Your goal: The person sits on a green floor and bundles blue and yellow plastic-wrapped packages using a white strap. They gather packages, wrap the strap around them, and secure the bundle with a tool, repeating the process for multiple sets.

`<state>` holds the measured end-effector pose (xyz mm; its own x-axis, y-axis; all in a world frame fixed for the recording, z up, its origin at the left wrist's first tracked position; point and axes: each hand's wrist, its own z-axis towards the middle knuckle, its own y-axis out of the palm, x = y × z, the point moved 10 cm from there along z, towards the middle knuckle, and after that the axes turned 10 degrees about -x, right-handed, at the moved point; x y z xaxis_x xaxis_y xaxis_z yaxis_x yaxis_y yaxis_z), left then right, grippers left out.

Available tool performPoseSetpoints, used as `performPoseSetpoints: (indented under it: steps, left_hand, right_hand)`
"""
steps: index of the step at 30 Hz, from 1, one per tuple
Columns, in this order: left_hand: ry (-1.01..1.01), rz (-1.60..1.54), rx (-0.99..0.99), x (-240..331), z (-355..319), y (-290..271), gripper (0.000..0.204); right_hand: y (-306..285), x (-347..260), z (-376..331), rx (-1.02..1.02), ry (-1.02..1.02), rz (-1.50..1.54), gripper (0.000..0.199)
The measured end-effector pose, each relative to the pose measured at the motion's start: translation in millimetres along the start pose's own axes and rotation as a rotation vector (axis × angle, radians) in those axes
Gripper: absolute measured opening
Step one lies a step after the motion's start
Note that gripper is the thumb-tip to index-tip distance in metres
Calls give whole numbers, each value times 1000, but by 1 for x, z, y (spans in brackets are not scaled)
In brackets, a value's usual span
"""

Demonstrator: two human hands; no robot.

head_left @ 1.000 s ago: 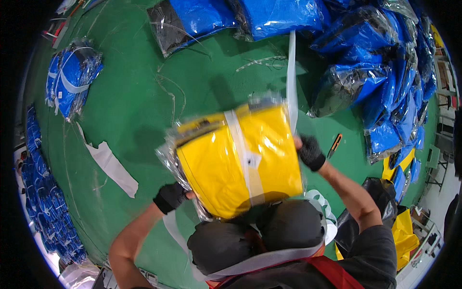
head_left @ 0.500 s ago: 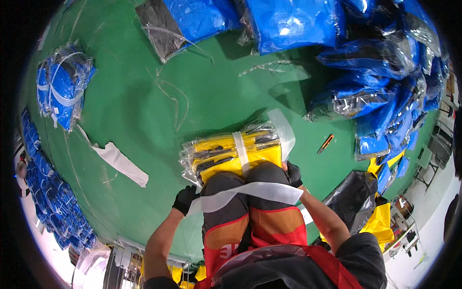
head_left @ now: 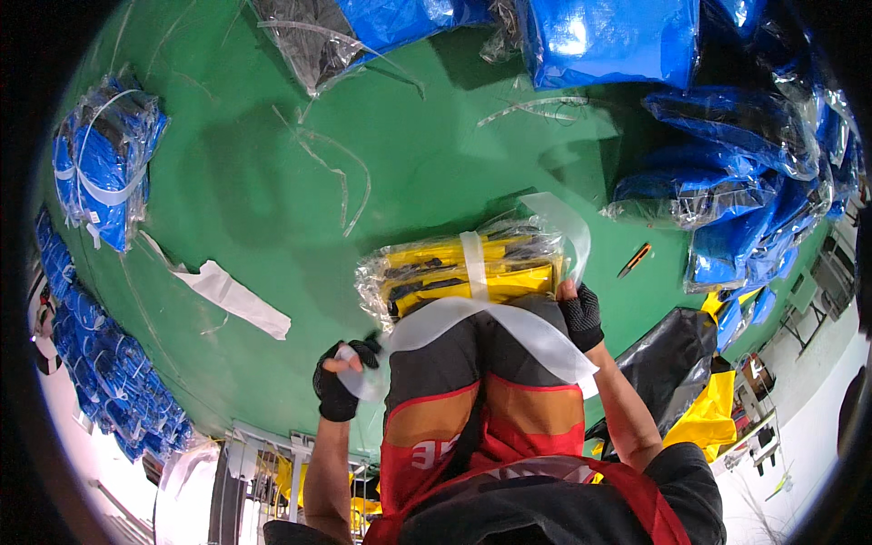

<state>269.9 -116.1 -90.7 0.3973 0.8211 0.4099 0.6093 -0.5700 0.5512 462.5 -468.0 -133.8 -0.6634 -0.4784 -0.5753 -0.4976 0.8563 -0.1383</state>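
Observation:
A bundle of yellow and black packs in clear plastic (head_left: 513,282) lies just beyond my knees, with a white plastic strap (head_left: 474,263) across its middle. At the bundle's right end the strap curves out in a loop (head_left: 574,234) down to my right hand (head_left: 583,313). That black-gloved hand is closed on the strap there, its thumb by the bundle's corner. My left hand (head_left: 341,380), also gloved, is closed around the strap left of my knees. From it a length of strap (head_left: 445,318) arches over my thighs, its free end lying beside my right forearm.
An orange-and-black utility knife (head_left: 635,260) lies on the green floor right of the bundle. Blue wrapped packs (head_left: 727,195) pile up at the right. A strapped blue bundle (head_left: 109,168) and a white torn strip (head_left: 232,295) lie left. Black and yellow sheets (head_left: 668,368) sit near my right arm.
My left hand has turned up and closed round the strap, moving slightly nearer me. The strap over my thighs now arches higher. My right hand stays at the bundle's right end.

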Motion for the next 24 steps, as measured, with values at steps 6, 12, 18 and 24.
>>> performPoseSetpoints:
  steps: [6,12,18,24]
  left_hand:
    - [4,-114,-418,-43,-85,37,22]
    - [39,470,-157,-12,-95,55,19]
    - [274,989,-270,19,57,166,30]
    - [214,1204,-434,-8,97,156,35]
  right_hand:
    - [-26,30,-71,169,96,215,37]
    - [7,-52,-55,-188,-301,-374,43]
    - [122,-148,-20,-568,-821,-973,29]
    - [183,-194,-6,-799,-672,-683,21]
